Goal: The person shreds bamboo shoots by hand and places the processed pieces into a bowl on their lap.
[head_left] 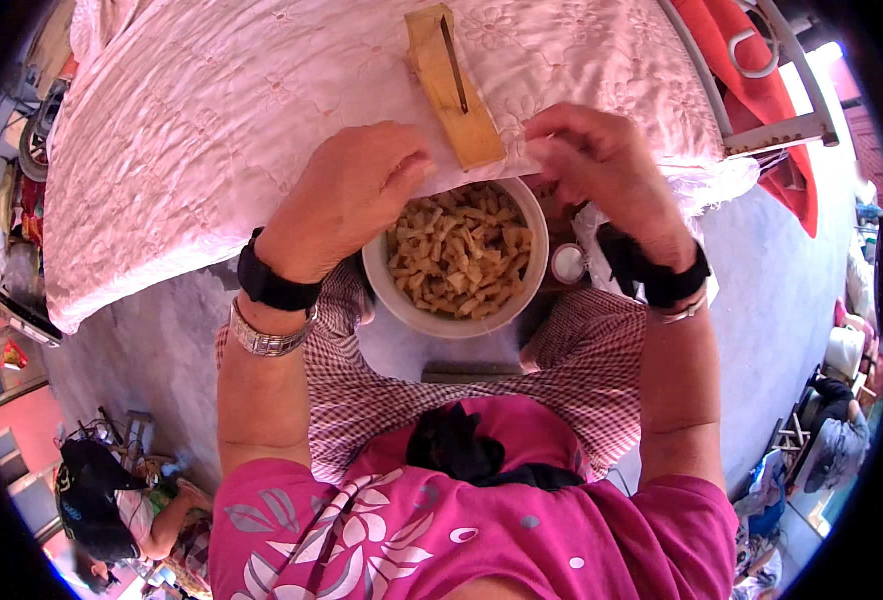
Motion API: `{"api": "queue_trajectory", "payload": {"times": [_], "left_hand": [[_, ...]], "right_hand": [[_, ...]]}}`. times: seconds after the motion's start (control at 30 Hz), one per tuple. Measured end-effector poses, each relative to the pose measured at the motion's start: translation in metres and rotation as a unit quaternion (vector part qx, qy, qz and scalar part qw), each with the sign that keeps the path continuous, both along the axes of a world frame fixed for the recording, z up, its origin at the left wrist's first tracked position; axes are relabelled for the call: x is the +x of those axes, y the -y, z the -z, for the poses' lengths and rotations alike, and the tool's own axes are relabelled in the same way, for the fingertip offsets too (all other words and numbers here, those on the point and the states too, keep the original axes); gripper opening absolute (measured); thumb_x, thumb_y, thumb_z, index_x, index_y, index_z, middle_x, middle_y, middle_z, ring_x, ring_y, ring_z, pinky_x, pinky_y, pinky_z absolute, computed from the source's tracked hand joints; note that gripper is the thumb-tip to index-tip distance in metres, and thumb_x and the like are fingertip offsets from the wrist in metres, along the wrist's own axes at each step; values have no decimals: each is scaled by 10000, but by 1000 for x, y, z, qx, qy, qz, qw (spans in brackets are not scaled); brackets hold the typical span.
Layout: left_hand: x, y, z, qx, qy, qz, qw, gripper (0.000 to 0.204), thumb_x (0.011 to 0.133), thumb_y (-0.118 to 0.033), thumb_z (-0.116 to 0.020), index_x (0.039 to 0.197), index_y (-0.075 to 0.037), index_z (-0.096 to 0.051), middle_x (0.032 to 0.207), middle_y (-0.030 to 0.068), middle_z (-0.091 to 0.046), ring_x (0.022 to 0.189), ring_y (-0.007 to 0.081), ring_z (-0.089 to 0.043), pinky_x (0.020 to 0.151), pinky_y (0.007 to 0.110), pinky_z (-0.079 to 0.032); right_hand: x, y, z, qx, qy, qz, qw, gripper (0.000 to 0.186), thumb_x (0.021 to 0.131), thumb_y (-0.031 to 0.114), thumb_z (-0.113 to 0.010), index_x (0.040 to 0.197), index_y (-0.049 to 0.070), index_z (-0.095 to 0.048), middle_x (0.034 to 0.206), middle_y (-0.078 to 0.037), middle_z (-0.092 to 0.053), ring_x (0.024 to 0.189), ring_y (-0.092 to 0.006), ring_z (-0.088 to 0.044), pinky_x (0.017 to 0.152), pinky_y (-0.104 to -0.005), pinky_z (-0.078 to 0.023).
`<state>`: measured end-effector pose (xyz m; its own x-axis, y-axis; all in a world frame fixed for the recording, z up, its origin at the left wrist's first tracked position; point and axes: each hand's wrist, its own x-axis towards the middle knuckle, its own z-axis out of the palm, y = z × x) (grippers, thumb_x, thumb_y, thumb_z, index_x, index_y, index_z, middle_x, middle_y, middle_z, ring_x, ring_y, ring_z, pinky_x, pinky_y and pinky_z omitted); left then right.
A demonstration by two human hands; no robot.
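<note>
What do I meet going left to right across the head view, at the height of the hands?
Left hand, wooden block with a dark strip, right hand, metal frame near the right side.

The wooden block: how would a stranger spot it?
Find the broad pink cloth across the top of the view, then its near edge by the white bowl. The wooden block lies there, its near end between the left hand and the right hand. Unlike the round bowl, it is long, narrow and yellowish, with a thin dark strip along it.
</note>
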<state>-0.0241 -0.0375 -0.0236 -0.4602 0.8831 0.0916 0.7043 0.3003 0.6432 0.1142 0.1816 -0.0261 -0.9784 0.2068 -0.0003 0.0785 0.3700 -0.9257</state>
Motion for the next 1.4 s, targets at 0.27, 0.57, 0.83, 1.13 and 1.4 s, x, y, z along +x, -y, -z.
{"api": "queue_trajectory", "payload": {"times": [0.27, 0.57, 0.83, 1.13, 1.4], "left_hand": [[21, -26, 10, -42, 24, 111, 993, 234, 870, -189, -570, 1006, 0, -596, 847, 193, -612, 757, 341, -592, 679, 386, -468], [64, -40, 42, -131, -20, 147, 980, 290, 849, -194, -594, 1054, 8, -567, 934, 221, -612, 885, 404, -582, 751, 448, -466], [75, -59, 50, -203, -59, 161, 964, 296, 841, -194, -615, 1095, -51, -560, 905, 181, -610, 847, 393, -586, 717, 463, -466], [79, -58, 49, -201, -70, 163, 963, 298, 844, -177, -617, 1096, -42, -534, 861, 166, -585, 834, 373, -589, 708, 459, -470], [83, -57, 46, -165, -63, 171, 969, 301, 849, -163, -612, 1099, -27, -513, 883, 174, -565, 851, 371, -571, 727, 443, -464]], "right_hand": [[72, -95, -62, 72, 15, 195, 978, 253, 947, 270, -567, 1015, 40, -648, 684, 26, -525, 546, -55, -461, 513, -192, -376], [177, -148, 64, -138, 100, 214, 962, 143, 929, 122, -556, 965, 5, -631, 771, -22, -618, 619, -96, -595, 562, -237, -521], [200, -154, 210, 304, 296, 191, 885, 251, 857, 210, -560, 963, 6, -662, 864, -231, -652, 805, -395, -633, 721, -442, -509], [179, -132, 223, 303, 364, 294, 830, 414, 730, 420, -609, 868, 40, -699, 858, -217, -668, 812, -361, -654, 735, -439, -502], [179, -147, 188, -27, 165, 280, 945, 224, 795, 192, -649, 909, -1, -658, 761, -69, -655, 636, -190, -621, 590, -299, -493]]}}
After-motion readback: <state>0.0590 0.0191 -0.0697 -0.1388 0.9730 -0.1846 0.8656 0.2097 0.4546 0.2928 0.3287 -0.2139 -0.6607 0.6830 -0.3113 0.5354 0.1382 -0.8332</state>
